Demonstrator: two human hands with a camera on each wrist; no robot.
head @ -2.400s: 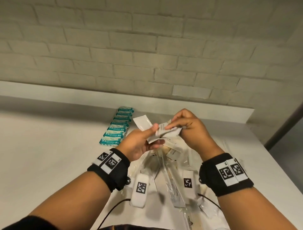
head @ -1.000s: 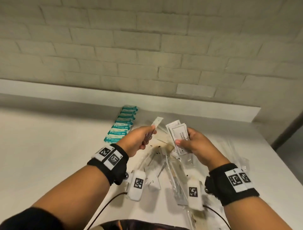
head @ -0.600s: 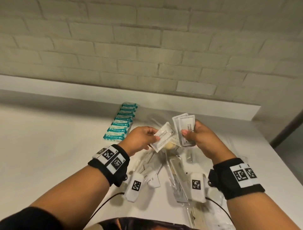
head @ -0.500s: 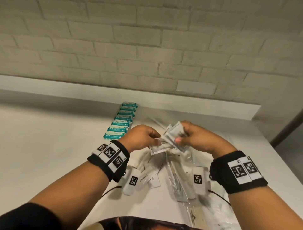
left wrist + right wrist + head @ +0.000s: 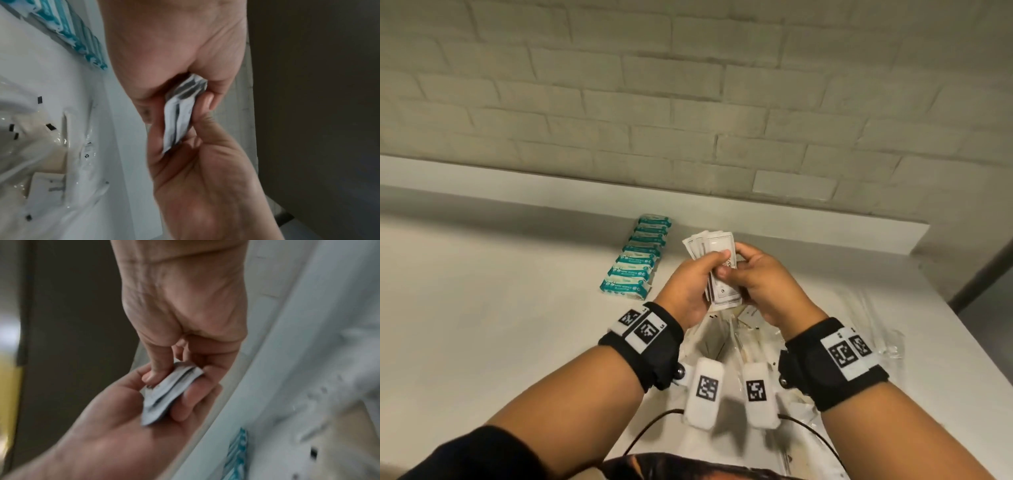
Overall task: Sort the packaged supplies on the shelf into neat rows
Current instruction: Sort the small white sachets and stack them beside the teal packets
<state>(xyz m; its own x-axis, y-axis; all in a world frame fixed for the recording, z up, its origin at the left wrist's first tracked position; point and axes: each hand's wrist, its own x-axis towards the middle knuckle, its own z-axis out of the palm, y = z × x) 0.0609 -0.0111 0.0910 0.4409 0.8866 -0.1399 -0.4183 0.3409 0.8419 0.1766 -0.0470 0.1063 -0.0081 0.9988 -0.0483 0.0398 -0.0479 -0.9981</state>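
Sachets point(image 5: 714, 255) fanned upright; pinched between left hand point(image 5: 690, 289); right hand point(image 5: 763, 287).

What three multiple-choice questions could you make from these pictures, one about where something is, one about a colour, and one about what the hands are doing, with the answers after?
1. Where does the row of teal packets lie on the white shelf?
A. To the left of the hands
B. To the right of the hands
C. On top of the clear wrapped supplies

2. What colour are the sachets being held?
A. Teal
B. White
C. Yellow

3. How are the sachets held?
A. Lying loose on the shelf
B. In the left hand alone
C. Gripped by both hands as one stack

Answers: 1 A, the head view shows the row left of the left hand. 2 B, their faces are white with dark print. 3 C, the left hand and right hand both pinch the stack, as both wrist views confirm.
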